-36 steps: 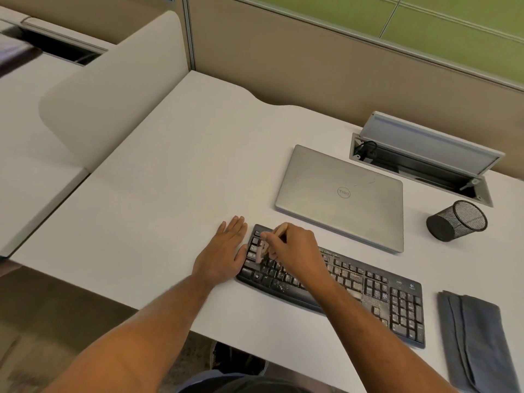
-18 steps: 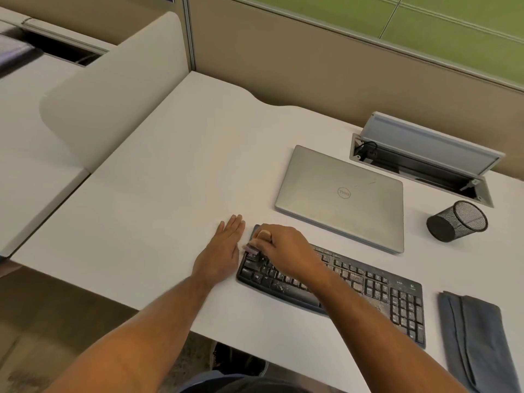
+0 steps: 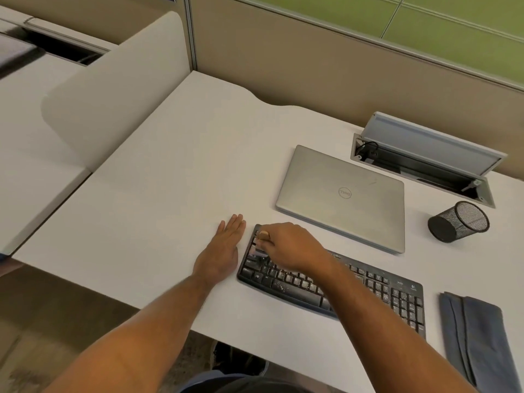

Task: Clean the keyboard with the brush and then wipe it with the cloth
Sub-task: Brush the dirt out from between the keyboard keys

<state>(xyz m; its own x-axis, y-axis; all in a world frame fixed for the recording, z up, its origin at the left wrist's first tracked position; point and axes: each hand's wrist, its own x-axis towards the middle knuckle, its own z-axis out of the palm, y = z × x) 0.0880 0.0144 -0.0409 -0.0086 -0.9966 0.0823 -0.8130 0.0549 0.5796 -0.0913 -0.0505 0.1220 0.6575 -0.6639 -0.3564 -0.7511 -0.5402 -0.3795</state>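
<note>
At the far left a rounded cream divider panel (image 3: 113, 89) stands between this white desk (image 3: 158, 194) and the neighbouring one. Next comes the person's left hand (image 3: 224, 245), laid flat on the desk with the palm down and the fingers straight and close together — it holds nothing. It lies just beside the left end of the black keyboard (image 3: 368, 290); whether the thumb touches the keyboard's edge cannot be told.

The right hand (image 3: 289, 248) is over the keyboard's upper left corner, its fingers curled tightly around the brush (image 3: 262, 242). Only a pale wooden bit of the handle shows above the knuckles, and a blurred patch of bristles shows below the fingers, down among the leftmost keys. Pale specks of dust lie across the lower rows and the number pad. The keyboard sits at the near edge of the desk, running slantwise from upper left to lower right.

Behind the keyboard and a little to the right lies a closed silver laptop (image 3: 343, 197), apart from the keyboard. Farther back a grey cable hatch (image 3: 431, 148) stands with its lid propped open, a dark cable visible inside. Right of the laptop a black mesh pen cup (image 3: 459, 221) lies tipped on its side, mouth facing right. At the far right, just beside the keyboard's number pad but clear of it, the folded grey-blue cloth (image 3: 479, 341) rests on the desk — untouched.
</note>
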